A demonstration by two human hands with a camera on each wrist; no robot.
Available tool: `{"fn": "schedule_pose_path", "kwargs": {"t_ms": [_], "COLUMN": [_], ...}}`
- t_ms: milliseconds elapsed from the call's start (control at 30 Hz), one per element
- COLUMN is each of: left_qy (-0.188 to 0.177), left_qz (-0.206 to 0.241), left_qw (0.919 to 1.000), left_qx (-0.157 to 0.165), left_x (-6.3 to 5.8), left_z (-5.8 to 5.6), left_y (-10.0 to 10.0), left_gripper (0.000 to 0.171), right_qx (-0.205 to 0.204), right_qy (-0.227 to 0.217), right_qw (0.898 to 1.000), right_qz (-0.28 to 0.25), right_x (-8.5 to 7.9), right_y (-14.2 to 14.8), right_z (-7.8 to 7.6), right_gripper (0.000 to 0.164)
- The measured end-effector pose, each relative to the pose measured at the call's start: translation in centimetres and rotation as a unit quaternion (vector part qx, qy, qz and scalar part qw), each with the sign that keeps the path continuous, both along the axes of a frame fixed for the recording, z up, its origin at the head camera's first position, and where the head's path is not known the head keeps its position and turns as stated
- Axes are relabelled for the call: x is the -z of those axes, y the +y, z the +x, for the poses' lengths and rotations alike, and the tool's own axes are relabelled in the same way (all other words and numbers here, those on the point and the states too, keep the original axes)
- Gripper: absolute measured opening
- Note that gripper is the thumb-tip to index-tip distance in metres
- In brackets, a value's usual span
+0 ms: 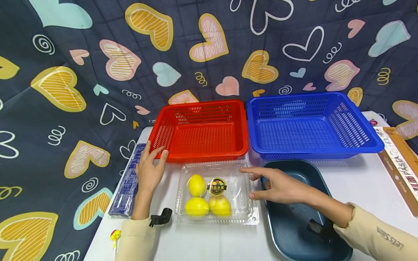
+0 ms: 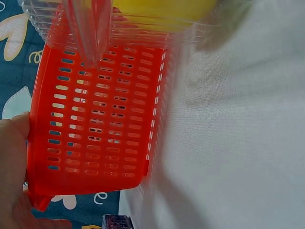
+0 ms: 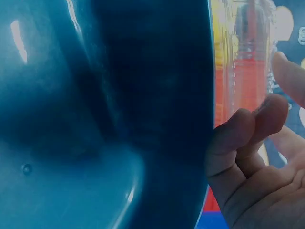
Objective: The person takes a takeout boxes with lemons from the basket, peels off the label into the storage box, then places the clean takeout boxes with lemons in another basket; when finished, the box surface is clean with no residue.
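Note:
A clear plastic clamshell box (image 1: 235, 210) with a round fruit label (image 1: 217, 186) holds three yellow lemons (image 1: 197, 185). Its lid appears to lie over them. My left hand (image 1: 151, 172) hovers by the front left corner of the red basket (image 1: 204, 159), holding nothing. In the left wrist view its fingers (image 2: 12, 152) appear beside the basket's rim; contact cannot be told. My right hand (image 1: 277, 185) is at the box's right side, above the dark blue basin (image 1: 294, 232). Its index finger points left near the lid edge, and other fingers (image 3: 233, 138) bend loosely around nothing.
A blue basket (image 1: 313, 150) stands right of the red one, against a heart-patterned cloth (image 1: 183, 43). Dark blue packets (image 1: 125, 192) line the left table edge, near a wrapped lollipop (image 1: 115, 235). A pasta box (image 1: 400, 163) lies at the right.

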State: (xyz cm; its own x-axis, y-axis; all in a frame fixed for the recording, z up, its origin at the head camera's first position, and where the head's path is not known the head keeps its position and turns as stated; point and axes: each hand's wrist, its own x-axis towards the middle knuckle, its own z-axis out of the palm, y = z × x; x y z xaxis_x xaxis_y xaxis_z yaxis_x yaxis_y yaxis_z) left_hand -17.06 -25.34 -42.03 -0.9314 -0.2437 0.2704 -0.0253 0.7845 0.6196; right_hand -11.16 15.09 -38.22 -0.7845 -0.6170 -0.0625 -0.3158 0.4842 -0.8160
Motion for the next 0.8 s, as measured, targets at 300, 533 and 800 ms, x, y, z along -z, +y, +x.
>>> {"fn": "schedule_pose_path", "kwargs": {"t_ms": [300, 533, 800], "left_qy": [-0.002, -0.003, -0.006], "left_qz": [-0.002, -0.004, -0.008], "left_qw": [1.0000, 1.0000, 0.9999], "left_qx": [0.000, 0.003, 0.000], "left_x": [0.08, 0.08, -0.11], "left_z": [-0.08, -0.08, 0.02], "left_y": [-0.02, 0.04, -0.01], "left_gripper": [0.045, 0.045, 0.045], "right_qx": [-0.021, -0.021, -0.029], "right_qy": [0.010, 0.007, 0.022], "right_qw": [1.000, 0.999, 0.999], "right_qz": [0.015, 0.024, 0.026], "right_x": [-0.16, -0.09, -0.13], "right_y": [-0.43, -0.63, -0.69], "right_z": [-0.31, -0.33, -0.28], "right_gripper": [0.071, 0.072, 0.072]}}
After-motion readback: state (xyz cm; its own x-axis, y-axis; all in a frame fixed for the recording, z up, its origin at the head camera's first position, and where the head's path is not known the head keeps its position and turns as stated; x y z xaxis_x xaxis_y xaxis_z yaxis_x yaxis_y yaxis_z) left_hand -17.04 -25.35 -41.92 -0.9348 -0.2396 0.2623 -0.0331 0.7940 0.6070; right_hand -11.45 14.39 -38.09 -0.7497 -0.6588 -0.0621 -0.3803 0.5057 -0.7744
